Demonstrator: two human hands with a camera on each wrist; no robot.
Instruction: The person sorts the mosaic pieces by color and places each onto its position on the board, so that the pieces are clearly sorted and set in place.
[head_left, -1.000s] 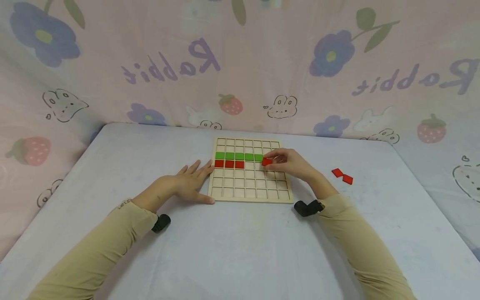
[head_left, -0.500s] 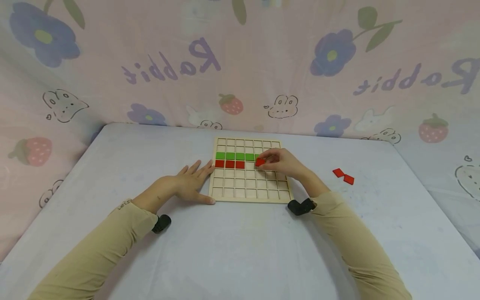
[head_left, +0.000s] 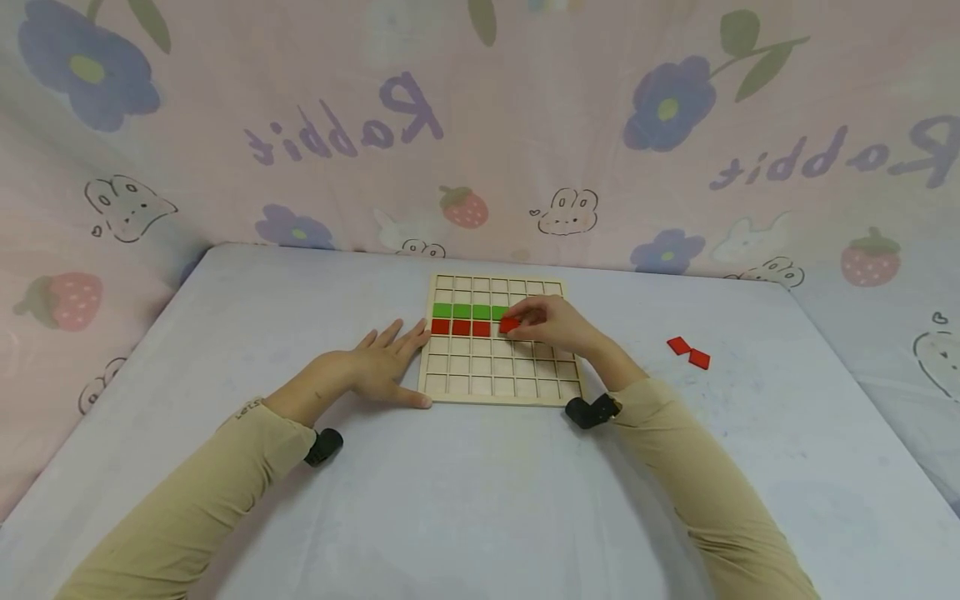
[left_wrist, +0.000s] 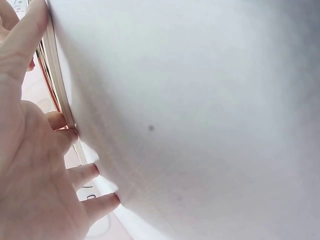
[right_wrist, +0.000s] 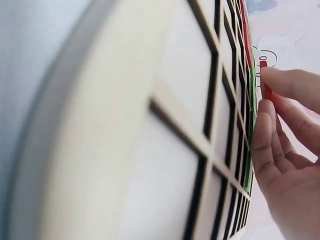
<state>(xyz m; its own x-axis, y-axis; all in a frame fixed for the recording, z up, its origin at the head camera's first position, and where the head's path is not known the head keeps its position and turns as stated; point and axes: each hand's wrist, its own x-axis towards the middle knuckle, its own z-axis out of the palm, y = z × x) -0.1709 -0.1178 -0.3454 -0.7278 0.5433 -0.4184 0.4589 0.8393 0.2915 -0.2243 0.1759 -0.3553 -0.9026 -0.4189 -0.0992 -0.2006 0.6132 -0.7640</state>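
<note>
A wooden grid board (head_left: 480,387) lies on the table, with a row of green tiles (head_left: 462,311) and, just below it, a row of three red tiles (head_left: 461,327). My right hand (head_left: 558,325) pinches another red tile (head_left: 509,325) between thumb and fingers, over the cell right of those three. In the right wrist view this tile (right_wrist: 264,75) shows edge-on, off the board's surface. My left hand (head_left: 378,367) lies spread on the table, fingertips and thumb touching the board's left edge. The left wrist view shows its fingers (left_wrist: 82,175) extended along the board's side.
Two loose red tiles (head_left: 688,352) lie on the white-covered table right of the board. A patterned cloth (head_left: 495,150) hangs behind the table. A black wrist camera (head_left: 592,412) sits at the right cuff, close to the board's lower right corner.
My right hand has moved left across the board with the red tile, from near the sixth column to beside the three red tiles. The left hand has stayed in place.
</note>
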